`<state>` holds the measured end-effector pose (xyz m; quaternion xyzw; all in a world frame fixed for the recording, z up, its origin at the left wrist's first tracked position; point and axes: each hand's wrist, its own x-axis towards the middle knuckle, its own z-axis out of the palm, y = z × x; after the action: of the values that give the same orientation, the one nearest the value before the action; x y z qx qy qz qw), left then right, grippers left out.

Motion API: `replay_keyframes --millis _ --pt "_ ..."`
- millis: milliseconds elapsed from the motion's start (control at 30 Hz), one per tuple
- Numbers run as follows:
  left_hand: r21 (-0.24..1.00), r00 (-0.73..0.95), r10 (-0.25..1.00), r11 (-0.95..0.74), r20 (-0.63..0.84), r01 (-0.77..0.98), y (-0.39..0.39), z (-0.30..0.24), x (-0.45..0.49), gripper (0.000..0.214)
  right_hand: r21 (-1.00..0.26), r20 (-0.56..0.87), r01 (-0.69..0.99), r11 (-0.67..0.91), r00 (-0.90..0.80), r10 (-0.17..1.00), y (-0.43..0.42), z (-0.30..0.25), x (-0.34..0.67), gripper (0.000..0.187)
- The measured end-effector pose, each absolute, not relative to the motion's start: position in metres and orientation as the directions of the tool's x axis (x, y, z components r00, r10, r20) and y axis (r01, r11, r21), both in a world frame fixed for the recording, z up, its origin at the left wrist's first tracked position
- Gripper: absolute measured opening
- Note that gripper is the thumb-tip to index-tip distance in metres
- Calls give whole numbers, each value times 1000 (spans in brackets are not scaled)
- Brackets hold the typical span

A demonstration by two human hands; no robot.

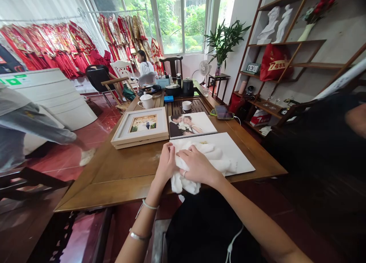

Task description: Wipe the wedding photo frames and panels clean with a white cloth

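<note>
A bunched white cloth (211,153) lies over a white board (242,160) near the table's front edge, with part of it hanging over that edge. My right hand (197,164), a ring on one finger, is closed on the cloth from above. Beside it, my left hand (166,160) has its fingers curled against the cloth at the board's left corner. Whether it also grips the board's edge is hidden. Just behind the board lies a wedding photo print (191,125). To the left are stacked pale wooden picture frames (121,129), the top one holding a small photo.
The wooden table (114,177) also bears a lidded white mug (146,101), a small white cup (187,105), a blue box (168,99) and a phone (224,112) with a cable. A person walks at left (31,121); another sits at the far end (146,67).
</note>
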<state>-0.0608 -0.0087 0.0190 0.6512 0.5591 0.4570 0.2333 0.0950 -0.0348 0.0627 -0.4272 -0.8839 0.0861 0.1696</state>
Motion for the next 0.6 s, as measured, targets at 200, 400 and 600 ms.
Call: replay_keyframes --millis 200,400,600 --pt "747 90 939 -320 332 583 -13 16 -61 44 -323 231 675 663 -623 747 -70 66 134 42" --pt "566 199 927 -354 319 744 -15 8 -62 36 -284 346 729 623 -528 776 -77 62 179 47" --pt "536 211 922 -364 326 762 -15 8 -63 36 -297 371 794 531 -416 830 -40 46 225 41"
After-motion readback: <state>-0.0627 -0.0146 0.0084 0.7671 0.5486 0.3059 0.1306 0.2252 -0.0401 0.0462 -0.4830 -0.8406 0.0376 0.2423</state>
